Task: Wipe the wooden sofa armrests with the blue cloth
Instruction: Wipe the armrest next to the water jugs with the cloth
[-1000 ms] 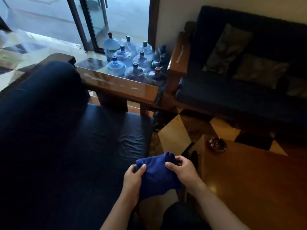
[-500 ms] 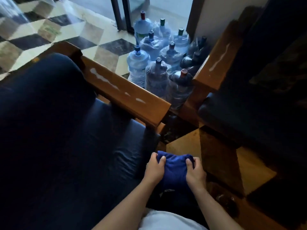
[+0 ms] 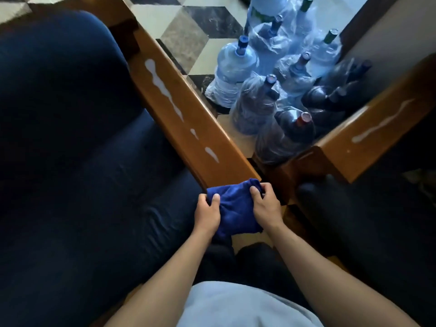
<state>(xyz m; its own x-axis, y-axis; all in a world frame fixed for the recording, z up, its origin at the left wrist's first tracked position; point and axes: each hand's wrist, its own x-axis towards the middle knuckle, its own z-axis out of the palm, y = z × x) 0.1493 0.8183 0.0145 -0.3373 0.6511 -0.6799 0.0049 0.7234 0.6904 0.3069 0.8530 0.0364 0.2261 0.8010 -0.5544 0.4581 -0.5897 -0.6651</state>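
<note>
A folded blue cloth [image 3: 233, 206] is held between both hands, its far edge at the near end of a wooden sofa armrest [image 3: 188, 114]. My left hand [image 3: 208, 213] grips the cloth's left side and my right hand [image 3: 265, 205] grips its right side. White streaks run along the top of this armrest. A second wooden armrest [image 3: 368, 128], on another sofa to the right, also carries a white streak.
Dark blue sofa cushions [image 3: 70, 149] fill the left. Several large water bottles [image 3: 271, 86] stand on the tiled floor between the two armrests. The other sofa's dark seat [image 3: 389, 220] lies to the right.
The view has closed in on the left armrest. Both hands, still holding the cloth, have moved forward until the cloth reaches the armrest's near end.
</note>
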